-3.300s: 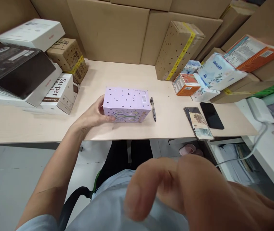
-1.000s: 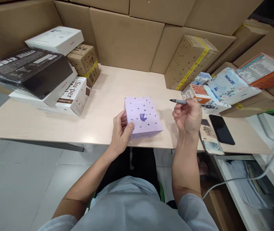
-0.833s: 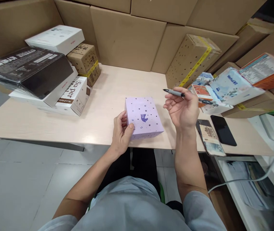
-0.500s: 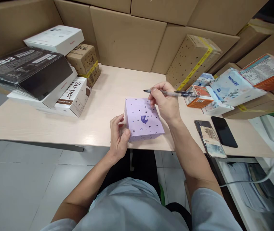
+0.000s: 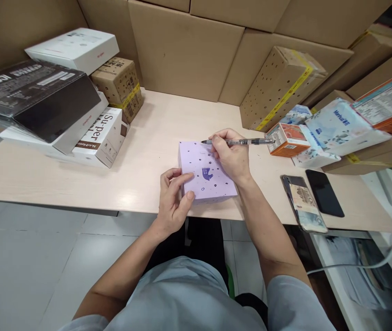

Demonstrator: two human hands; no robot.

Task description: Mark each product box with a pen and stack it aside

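A light purple box (image 5: 199,158) with dark dots and a small blue animal print lies flat near the table's front edge. My left hand (image 5: 174,202) holds its front left corner, with the thumb and a finger on the top face. Pinched between the fingers of my right hand (image 5: 232,156) is a pen (image 5: 251,141), clear-bodied with dark markings. Its tip points left over the back part of the box top; whether it touches the surface, I cannot tell. The right hand is over the box's right side.
Stacked at left are a black box (image 5: 61,105), a white box (image 5: 75,48), a dotted carton (image 5: 118,82) and a Su-per Meal box (image 5: 101,138). At right are a taped carton (image 5: 278,87), an orange box (image 5: 287,140), tissue packs (image 5: 343,124), a dark phone (image 5: 325,191) and a banknote (image 5: 302,200).
My right hand has lowered the pen to the box top. My left hand has shifted right, its fingers now over the top face. The view has tilted slightly.
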